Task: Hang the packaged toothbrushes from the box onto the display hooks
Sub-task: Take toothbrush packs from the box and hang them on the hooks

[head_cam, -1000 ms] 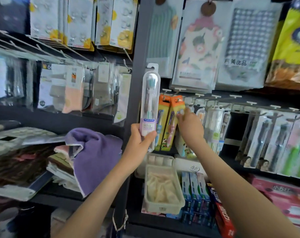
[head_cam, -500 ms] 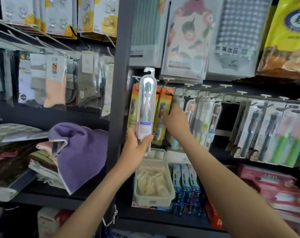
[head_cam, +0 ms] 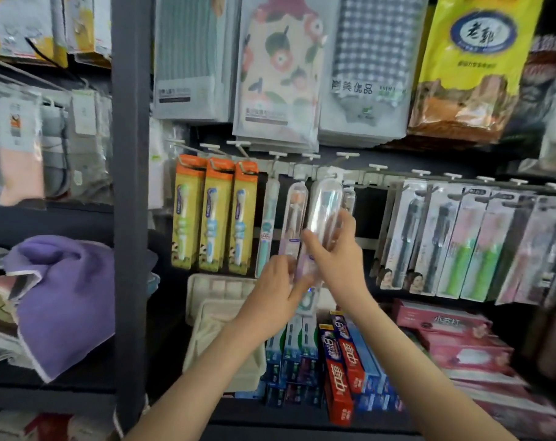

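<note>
Left hand (head_cam: 278, 289) touches the foot of the toothbrush pack (head_cam: 323, 211), its grip too blurred to judge; right hand (head_cam: 337, 259) has its grip curled round the middle. The pack stands upright at the display hooks (head_cam: 347, 155), so the hanging step looks under way. Next, its top hole must thread onto one.

A right grip (head_cam: 337, 253) holds a clear case (head_cam: 325, 211) around its middle, thumb on one side and fingers curled round the other. The case stands nearly upright with its top at the hook rail (head_cam: 376, 179). A left grip (head_cam: 275, 289) meets the case's lower end; blur hides whether it pinches. Just left of the case hang two slim packs (head_cam: 268, 224), then three orange packs (head_cam: 214, 214). Right of it hang grey packs (head_cam: 461, 243). Below it stand toothpaste boxes (head_cam: 343, 361), with a beige tray (head_cam: 213, 326) below and left.
</note>
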{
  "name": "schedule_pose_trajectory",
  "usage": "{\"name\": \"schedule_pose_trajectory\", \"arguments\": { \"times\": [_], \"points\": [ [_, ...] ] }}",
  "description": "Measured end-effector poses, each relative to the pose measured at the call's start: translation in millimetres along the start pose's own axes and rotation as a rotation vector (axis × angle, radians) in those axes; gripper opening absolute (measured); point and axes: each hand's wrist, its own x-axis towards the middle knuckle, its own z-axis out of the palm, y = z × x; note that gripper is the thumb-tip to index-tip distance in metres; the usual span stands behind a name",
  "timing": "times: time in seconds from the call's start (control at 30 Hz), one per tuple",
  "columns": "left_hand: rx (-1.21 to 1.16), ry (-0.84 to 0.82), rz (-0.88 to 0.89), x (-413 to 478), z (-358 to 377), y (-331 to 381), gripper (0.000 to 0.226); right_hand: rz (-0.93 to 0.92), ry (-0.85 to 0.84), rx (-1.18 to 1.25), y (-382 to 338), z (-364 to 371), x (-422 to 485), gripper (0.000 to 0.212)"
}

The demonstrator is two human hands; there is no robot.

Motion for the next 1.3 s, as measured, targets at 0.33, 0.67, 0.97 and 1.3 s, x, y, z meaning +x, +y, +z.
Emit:
{"name": "schedule_pose_trajectory", "arguments": {
  "times": [0.33,0.67,0.97,1.3],
  "points": [
    [0.628,0.133,0.005,44.7,-25.9,-19.7,0.084,-0.124,-0.109,-0.271,9.8,-22.4,13.6,0.066],
    [0.836,0.238,0.037,50.6,-46.2,-38.2,0.096,-0.014,-0.056,-0.315,-9.2,15.9,23.9,0.068],
    [0.866,0.259,0.03,55.5,-65.7,-68.0,0.1,0.096,-0.028,-0.243,-12.9,16.9,29.0,0.045],
    [0.812,0.237,0.111,61.8,-56.7,-83.4,0.094,0.186,-0.032,-0.334,27.3,71.9,53.9,0.066]
  ]
}}
